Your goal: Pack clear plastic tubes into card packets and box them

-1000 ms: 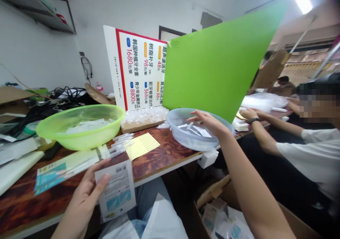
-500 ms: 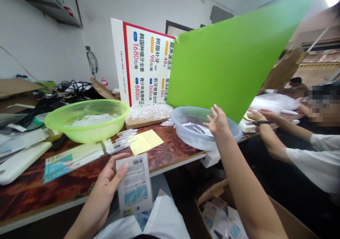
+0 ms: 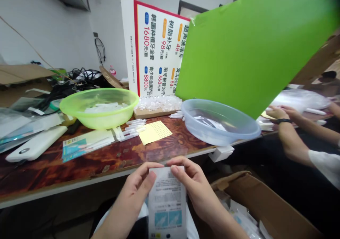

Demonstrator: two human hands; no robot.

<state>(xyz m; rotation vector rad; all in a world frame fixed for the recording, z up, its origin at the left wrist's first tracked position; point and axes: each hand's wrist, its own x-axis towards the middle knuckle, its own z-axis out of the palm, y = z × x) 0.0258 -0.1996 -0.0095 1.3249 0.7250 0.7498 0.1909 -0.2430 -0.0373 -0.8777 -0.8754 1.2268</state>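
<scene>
A flat printed packet [image 3: 168, 200] with small text and two blue pictures is held upright over my lap, below the table's front edge. My left hand [image 3: 135, 189] pinches its upper left corner between thumb and fingers. At the upper right corner, my right hand [image 3: 195, 186] grips it the same way. Beyond them on the table lie a yellow sheet of small round stickers [image 3: 155, 132], several clear-white tubes [image 3: 132, 128] and a stack of printed packets [image 3: 87, 143].
A green basin [image 3: 99, 109] and a bluish basin [image 3: 220, 120] hold small white pieces. Tall green and white boards [image 3: 239, 51] stand behind. A cardboard box [image 3: 265, 196] with packets sits low at right. A co-worker's hands [image 3: 281, 113] are at far right.
My right hand has come from the bluish basin to the packet and now grips its top corner. The packet has shifted right in view, and the view has turned slightly left.
</scene>
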